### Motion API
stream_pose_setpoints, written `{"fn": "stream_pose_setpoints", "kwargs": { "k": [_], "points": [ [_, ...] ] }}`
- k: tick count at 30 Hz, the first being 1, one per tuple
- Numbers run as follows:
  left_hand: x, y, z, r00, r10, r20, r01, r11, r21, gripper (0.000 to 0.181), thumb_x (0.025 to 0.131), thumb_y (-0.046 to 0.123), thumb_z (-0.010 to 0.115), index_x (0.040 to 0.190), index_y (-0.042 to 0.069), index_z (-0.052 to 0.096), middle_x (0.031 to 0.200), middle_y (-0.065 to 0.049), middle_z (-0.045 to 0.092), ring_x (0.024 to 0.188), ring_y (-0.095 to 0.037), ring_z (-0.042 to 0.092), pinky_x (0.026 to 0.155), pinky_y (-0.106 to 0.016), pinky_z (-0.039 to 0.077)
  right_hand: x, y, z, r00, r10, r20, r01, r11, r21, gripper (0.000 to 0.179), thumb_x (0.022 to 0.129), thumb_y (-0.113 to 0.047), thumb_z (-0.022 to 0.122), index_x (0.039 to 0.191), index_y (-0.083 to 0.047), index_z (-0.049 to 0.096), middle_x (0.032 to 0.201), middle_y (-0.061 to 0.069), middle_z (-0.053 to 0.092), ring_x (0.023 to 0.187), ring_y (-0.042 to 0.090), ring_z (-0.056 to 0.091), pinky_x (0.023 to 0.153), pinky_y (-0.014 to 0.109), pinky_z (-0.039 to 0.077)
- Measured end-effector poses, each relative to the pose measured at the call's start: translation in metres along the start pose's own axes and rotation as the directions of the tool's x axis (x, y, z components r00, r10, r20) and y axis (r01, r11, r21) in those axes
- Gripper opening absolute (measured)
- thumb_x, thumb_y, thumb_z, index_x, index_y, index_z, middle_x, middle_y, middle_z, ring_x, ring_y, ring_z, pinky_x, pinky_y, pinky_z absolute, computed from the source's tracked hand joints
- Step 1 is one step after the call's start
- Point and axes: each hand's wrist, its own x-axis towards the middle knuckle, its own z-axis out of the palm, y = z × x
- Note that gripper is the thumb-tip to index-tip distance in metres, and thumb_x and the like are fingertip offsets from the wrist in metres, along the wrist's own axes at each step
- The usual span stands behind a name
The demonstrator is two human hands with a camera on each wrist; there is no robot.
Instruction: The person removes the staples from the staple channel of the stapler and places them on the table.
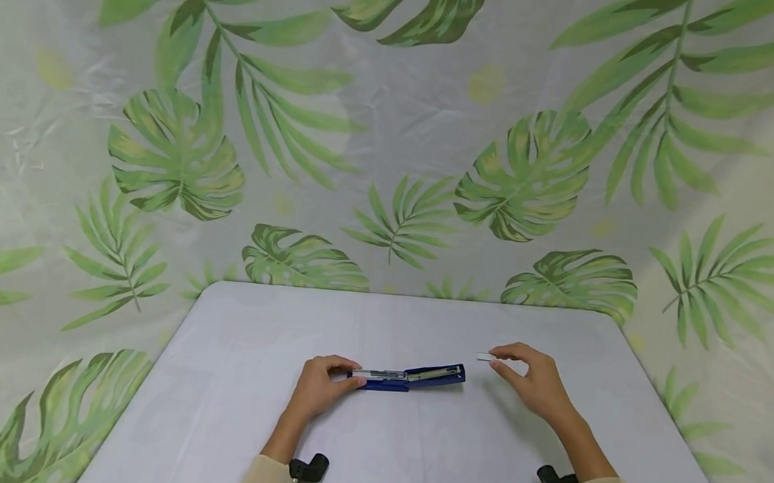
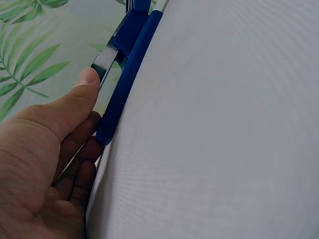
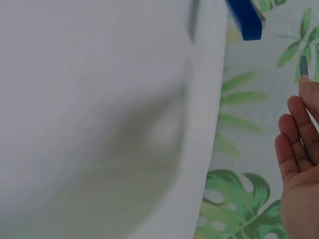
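Observation:
A blue stapler [image 1: 385, 385] lies on the white table with its top arm swung back to the right, its metal channel facing up. My left hand [image 1: 320, 385] grips the stapler's left end between thumb and fingers; in the left wrist view the thumb [image 2: 87, 79] rests on the metal part above the blue base [image 2: 127, 84]. To the right of the stapler and apart from it, my right hand [image 1: 538, 384] pinches a short strip of staples [image 1: 484, 357] between thumb and fingertips. In the right wrist view the strip [image 3: 303, 65] sticks out past the thumb, near the blue arm's end [image 3: 247, 25].
The white-covered table [image 1: 234, 350] has its far edge against a leaf-patterned curtain [image 1: 393, 138]. Small black cameras sit on the left wrist [image 1: 309, 468] and the right wrist [image 1: 555, 481].

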Motion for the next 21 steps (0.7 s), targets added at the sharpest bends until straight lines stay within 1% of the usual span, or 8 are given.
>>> {"fn": "stream_pose_setpoints", "kwargs": {
  "k": [3, 6, 13, 17, 21],
  "points": [
    [0.000, 0.000, 0.000, 1.000, -0.007, 0.002, 0.007, 1.000, -0.003, 0.021, 0.081, 0.043, 0.088, 0.098, 0.033, 0.080, 0.097, 0.015, 0.077, 0.099, -0.009, 0.071, 0.092, -0.035, 0.056, -0.004, 0.008, 0.000, 1.000, 0.017, 0.005, -0.017, 1.000, 0.008, 0.020, 0.096, -0.026, 0.075, 0.114, -0.016, 0.077, 0.111, 0.002, 0.077, 0.106, 0.028, 0.070, 0.090, 0.056, 0.055],
    [0.000, 0.000, 0.000, 1.000, -0.006, 0.003, 0.006, 1.000, -0.007, 0.021, 0.081, 0.042, 0.088, 0.097, 0.032, 0.080, 0.097, 0.014, 0.077, 0.099, -0.009, 0.071, 0.091, -0.035, 0.056, -0.007, 0.015, -0.001, 0.999, 0.032, 0.016, -0.032, 0.999, 0.018, 0.021, 0.097, -0.025, 0.074, 0.115, -0.015, 0.077, 0.112, 0.004, 0.077, 0.106, 0.031, 0.069, 0.091, 0.060, 0.054],
    [-0.001, 0.000, 0.000, 1.000, -0.011, 0.011, 0.011, 1.000, -0.009, 0.023, 0.081, 0.044, 0.087, 0.099, 0.032, 0.080, 0.098, 0.015, 0.077, 0.101, -0.009, 0.071, 0.094, -0.036, 0.056, -0.012, 0.024, -0.001, 0.995, 0.077, 0.063, -0.080, 0.996, 0.045, 0.022, 0.096, -0.026, 0.075, 0.115, -0.014, 0.077, 0.112, 0.006, 0.077, 0.108, 0.034, 0.069, 0.093, 0.060, 0.054],
    [0.000, 0.000, 0.000, 1.000, -0.008, 0.011, 0.008, 1.000, -0.005, 0.024, 0.081, 0.046, 0.087, 0.100, 0.032, 0.080, 0.099, 0.015, 0.077, 0.103, -0.010, 0.071, 0.095, -0.038, 0.056, -0.014, 0.028, 0.001, 0.992, 0.084, 0.092, -0.089, 0.995, 0.049, 0.023, 0.096, -0.025, 0.076, 0.114, -0.013, 0.077, 0.111, 0.005, 0.077, 0.111, 0.036, 0.069, 0.095, 0.061, 0.053],
    [0.000, 0.000, 0.000, 1.000, -0.020, 0.011, 0.020, 1.000, -0.001, 0.023, 0.081, 0.045, 0.087, 0.099, 0.033, 0.080, 0.099, 0.015, 0.077, 0.103, -0.010, 0.071, 0.096, -0.039, 0.055, -0.016, 0.033, 0.006, 0.988, 0.083, 0.130, -0.088, 0.995, 0.036, 0.021, 0.095, -0.024, 0.076, 0.113, -0.014, 0.078, 0.112, 0.003, 0.077, 0.112, 0.036, 0.069, 0.095, 0.059, 0.053]
  ]
}}
